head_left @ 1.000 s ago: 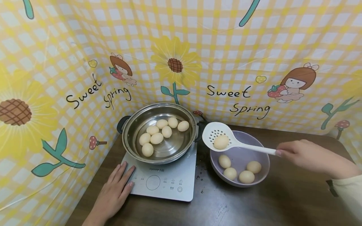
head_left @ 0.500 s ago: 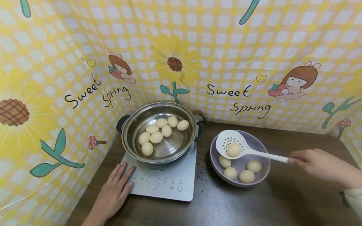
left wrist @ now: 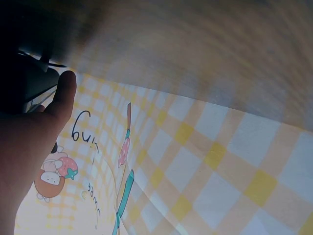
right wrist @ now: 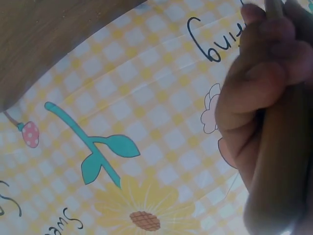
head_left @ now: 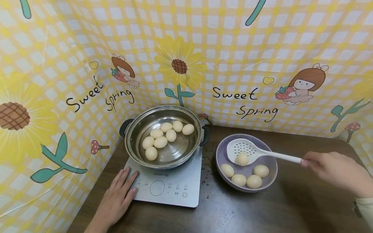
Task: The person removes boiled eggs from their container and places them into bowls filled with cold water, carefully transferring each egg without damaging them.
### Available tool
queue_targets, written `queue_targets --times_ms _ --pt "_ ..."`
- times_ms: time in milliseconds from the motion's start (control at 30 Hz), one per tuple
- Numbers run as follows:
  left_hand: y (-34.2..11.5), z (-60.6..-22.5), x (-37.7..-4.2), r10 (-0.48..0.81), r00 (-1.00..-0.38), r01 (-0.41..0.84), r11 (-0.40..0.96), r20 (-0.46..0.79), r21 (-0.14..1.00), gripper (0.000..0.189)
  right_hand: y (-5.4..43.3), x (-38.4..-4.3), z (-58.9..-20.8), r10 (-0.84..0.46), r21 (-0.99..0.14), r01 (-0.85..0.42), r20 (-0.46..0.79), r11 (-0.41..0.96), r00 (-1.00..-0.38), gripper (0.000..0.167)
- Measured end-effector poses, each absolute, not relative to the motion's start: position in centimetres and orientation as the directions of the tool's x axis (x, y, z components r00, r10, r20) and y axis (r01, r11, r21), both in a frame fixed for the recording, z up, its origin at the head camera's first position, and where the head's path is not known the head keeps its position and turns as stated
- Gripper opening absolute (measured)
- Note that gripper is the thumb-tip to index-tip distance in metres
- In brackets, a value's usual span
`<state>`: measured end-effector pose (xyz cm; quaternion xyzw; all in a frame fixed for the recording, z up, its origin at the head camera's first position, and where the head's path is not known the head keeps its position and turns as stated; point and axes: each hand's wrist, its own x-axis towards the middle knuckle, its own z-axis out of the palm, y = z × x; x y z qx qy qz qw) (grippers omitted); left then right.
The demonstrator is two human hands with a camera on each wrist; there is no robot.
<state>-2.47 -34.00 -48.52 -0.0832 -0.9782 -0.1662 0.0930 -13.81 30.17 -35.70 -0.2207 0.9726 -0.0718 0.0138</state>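
Note:
In the head view my right hand (head_left: 338, 171) grips the handle of a white skimmer (head_left: 243, 147); its curled fingers also show in the right wrist view. The skimmer's perforated head is inside a purple bowl (head_left: 222, 147), tilted toward me. One egg (head_left: 242, 159) lies at the skimmer's near rim. Several more eggs (head_left: 254, 181) sit in the bowl, along its near side. My left hand (head_left: 115, 197) rests with extended fingers on the left front edge of a silver induction cooker (head_left: 192, 184). In the left wrist view part of that hand (left wrist: 34, 142) is dark.
On the cooker stands a steel pot (head_left: 175, 161) with black side handles, holding several eggs (head_left: 160, 141) in what looks like water. Water drops (head_left: 204, 183) dot the wooden table (head_left: 233, 213) between cooker and bowl. A checked yellow cloth (head_left: 233, 48) covers the walls behind and left.
My right hand has brought the skimmer right and down into the bowl and tipped it. Its egg has slid to the near rim. Eggs at the bowl's left have shifted. My left hand stays put.

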Motion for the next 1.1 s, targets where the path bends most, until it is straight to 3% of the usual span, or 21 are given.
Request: queue_targets --times_ms 233,467,800,1100 --pt "-34.1 -48.7 -2.5 0.132 -0.969 0.194 0.930 0.209 0.313 0.051 30.2 -13.9 -35.6 -0.460 -0.076 -0.484 0.215 0.872 -0.862 0.005" --pt "-34.1 -48.6 -2.4 0.127 -0.970 0.189 0.930 0.208 0.314 0.051 29.3 -14.4 -35.4 -0.388 -0.218 -0.407 0.127 0.887 -0.913 0.012" --pt "-34.3 -48.6 -2.4 0.128 -0.968 0.192 0.931 0.218 0.310 0.051 25.6 -15.0 -33.6 -0.411 -0.376 -0.411 0.084 0.831 -0.908 0.017" --pt "-34.2 -48.8 -2.3 0.134 -0.964 0.204 0.925 0.228 0.320 0.050 20.3 -16.2 -32.6 -0.468 -0.365 -0.475 0.113 0.801 -0.876 0.017"
